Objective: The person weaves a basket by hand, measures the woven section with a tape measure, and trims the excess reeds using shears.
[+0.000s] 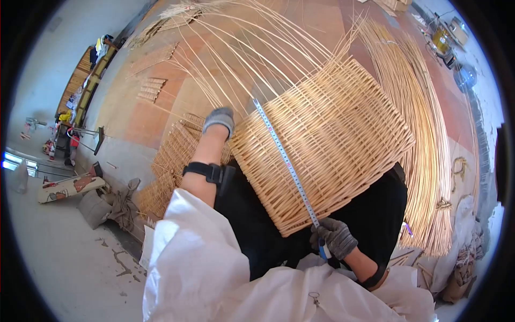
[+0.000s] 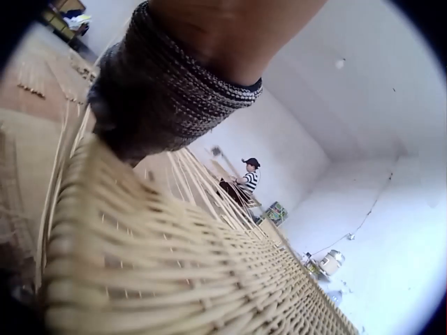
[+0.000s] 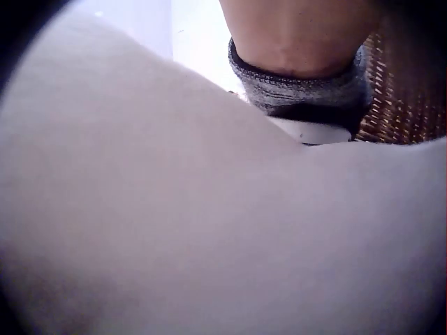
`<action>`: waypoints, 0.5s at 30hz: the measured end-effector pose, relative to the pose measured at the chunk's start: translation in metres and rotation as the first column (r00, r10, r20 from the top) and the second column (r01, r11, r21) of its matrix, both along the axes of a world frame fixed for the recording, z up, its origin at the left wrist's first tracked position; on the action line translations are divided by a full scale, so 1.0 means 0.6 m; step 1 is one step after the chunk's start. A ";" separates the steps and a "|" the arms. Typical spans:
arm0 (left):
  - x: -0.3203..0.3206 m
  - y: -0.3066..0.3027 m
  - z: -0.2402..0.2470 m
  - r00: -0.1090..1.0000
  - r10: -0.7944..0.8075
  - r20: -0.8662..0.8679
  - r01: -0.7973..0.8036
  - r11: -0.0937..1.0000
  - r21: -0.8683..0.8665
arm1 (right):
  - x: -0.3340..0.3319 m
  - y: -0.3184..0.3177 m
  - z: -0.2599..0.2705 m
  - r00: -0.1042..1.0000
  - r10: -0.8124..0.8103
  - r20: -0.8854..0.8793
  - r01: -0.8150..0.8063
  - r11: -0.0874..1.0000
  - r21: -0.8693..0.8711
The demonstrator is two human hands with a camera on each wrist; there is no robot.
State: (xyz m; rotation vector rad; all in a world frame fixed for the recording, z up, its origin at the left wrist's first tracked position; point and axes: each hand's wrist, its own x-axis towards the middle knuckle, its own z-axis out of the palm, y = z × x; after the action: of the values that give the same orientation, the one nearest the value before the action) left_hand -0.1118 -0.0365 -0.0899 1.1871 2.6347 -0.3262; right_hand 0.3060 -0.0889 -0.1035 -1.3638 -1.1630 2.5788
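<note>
A woven wicker panel (image 1: 322,139) lies tilted across the person's lap, long loose canes fanning from its far edge. The gloved left hand (image 1: 218,121) grips its left far corner, fingertips hidden; in the left wrist view the glove (image 2: 164,91) meets the woven rim. The gloved right hand (image 1: 337,238) holds a tape measure (image 1: 323,251) at the panel's near edge. Its extended blade (image 1: 284,155) runs across the weave to the far edge. In the right wrist view, pale cloth covers most of the scene, with a grey glove (image 3: 300,91) behind it.
A long bundle of canes (image 1: 424,145) lies on the floor at right. More woven pieces (image 1: 179,145) lie left of the lap. Small woven strips (image 1: 152,89) are on the floor farther off. Another person (image 2: 244,183) sits near the far wall.
</note>
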 end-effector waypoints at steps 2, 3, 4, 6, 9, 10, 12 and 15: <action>0.007 -0.018 -0.012 0.987 0.117 0.112 -0.136 0.975 0.176 | -0.015 0.004 0.009 0.998 0.059 0.017 -0.060 0.997 0.037; 0.013 -0.035 -0.019 0.970 0.166 0.177 -0.208 0.946 0.249 | -0.025 0.002 0.015 0.993 0.101 0.053 -0.103 0.993 0.052; 0.015 -0.046 -0.025 0.965 0.182 0.187 -0.235 0.918 0.320 | -0.029 -0.002 0.016 0.985 0.142 0.093 -0.149 0.987 0.063; 0.019 -0.070 -0.036 0.951 0.217 0.221 -0.298 0.839 0.456 | -0.020 -0.017 0.001 0.979 0.177 0.097 -0.182 0.983 0.037; 0.012 -0.093 -0.034 0.963 -0.066 0.263 -0.042 0.923 0.383 | -0.011 -0.037 -0.006 0.972 0.209 0.112 -0.217 0.974 0.064; 0.008 -0.090 -0.034 0.954 -0.151 0.259 0.048 0.929 0.367 | -0.007 -0.042 -0.003 0.969 0.211 0.126 -0.221 0.973 0.070; -0.020 -0.086 -0.047 0.953 -0.241 0.182 0.180 0.937 0.300 | -0.016 -0.035 -0.007 0.980 0.178 0.084 -0.167 0.979 -0.118; 0.014 -0.083 0.005 0.941 -0.226 0.253 0.185 0.967 0.174 | -0.041 -0.042 0.000 0.985 0.096 0.143 -0.089 0.995 -0.049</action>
State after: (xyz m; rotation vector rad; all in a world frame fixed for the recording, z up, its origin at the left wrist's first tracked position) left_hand -0.1031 -0.0863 -0.0871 1.4464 2.3368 0.0015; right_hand 0.2813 -0.1140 -0.1034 -1.5672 -1.2252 2.6197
